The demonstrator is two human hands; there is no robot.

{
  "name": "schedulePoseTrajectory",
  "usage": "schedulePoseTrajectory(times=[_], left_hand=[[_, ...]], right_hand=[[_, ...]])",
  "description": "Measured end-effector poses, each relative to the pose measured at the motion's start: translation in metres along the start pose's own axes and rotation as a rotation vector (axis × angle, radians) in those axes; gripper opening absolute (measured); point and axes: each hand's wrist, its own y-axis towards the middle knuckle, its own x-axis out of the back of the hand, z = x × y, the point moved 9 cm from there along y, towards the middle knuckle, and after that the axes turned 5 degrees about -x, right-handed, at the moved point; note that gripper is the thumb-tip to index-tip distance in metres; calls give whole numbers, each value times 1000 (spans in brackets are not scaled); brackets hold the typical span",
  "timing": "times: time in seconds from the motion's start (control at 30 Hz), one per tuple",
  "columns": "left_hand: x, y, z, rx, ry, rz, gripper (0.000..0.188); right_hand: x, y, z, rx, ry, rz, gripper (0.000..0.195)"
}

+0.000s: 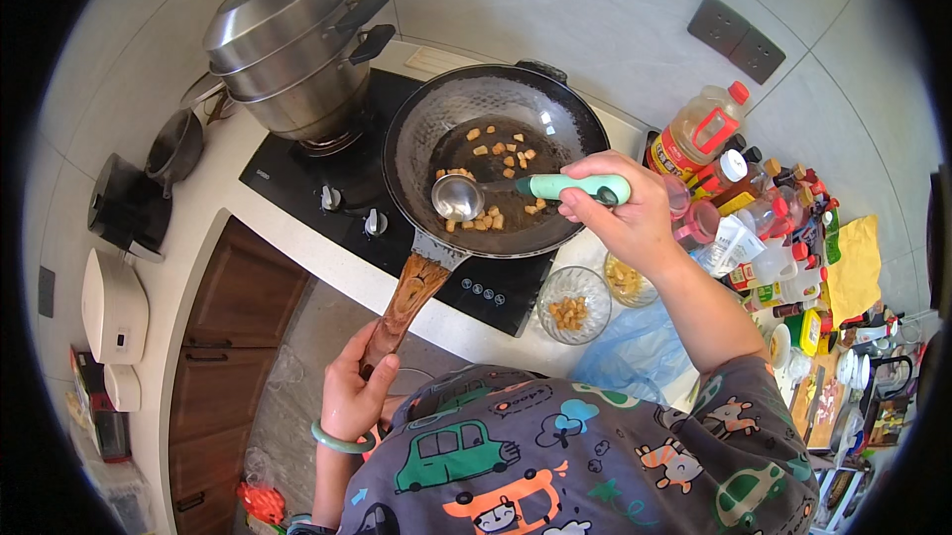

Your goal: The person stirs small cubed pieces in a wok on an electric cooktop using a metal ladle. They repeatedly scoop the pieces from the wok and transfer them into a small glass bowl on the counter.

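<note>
My left hand [362, 379] grips the wooden handle [416, 293] of a dark wok [416, 133] on the glass-topped gas hob [256, 178]. In my right hand [621, 208] is the mint-green handle of a metal ladle [457, 197]. The ladle's bowl is inside the wok, among small browned cubes of food [487, 221]. More cubes lie scattered over the wok's bottom, which looks wet and shiny. To the right of the hob stands a glass bowl [593, 327] holding similar browned cubes [569, 313]. Behind my right forearm, a second glass bowl [631, 278] with yellowish pieces is partly covered.
A tall lidded steel steamer [286, 51] stands on the hob's left burner. Sauce bottles and an oil jug [699, 126] crowd the right counter, beside a blue plastic bag [632, 349]. At left are a small pan [175, 144] and a rice cooker [115, 308].
</note>
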Motion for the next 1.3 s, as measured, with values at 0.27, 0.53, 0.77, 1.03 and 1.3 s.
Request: schedulePoseTrajectory(times=[0.27, 0.53, 0.77, 1.03, 1.3], left_hand=[[0, 0, 3, -8, -16, -4, 46], [-1, 1, -2, -15, -13, 1, 46], [-1, 1, -3, -20, -27, -4, 45], [-2, 1, -3, -14, -25, 8, 45], [-3, 1, -3, -3, -58, 15, 45]], right_hand=[[15, -15, 22, 76, 16, -77, 23], [37, -26, 41, 174, -59, -145, 27], [28, -24, 46, 268, -252, -128, 27], [20, -24, 38, 239, -233, -120, 26], [-2, -23, 23, 222, -191, -52, 27]])
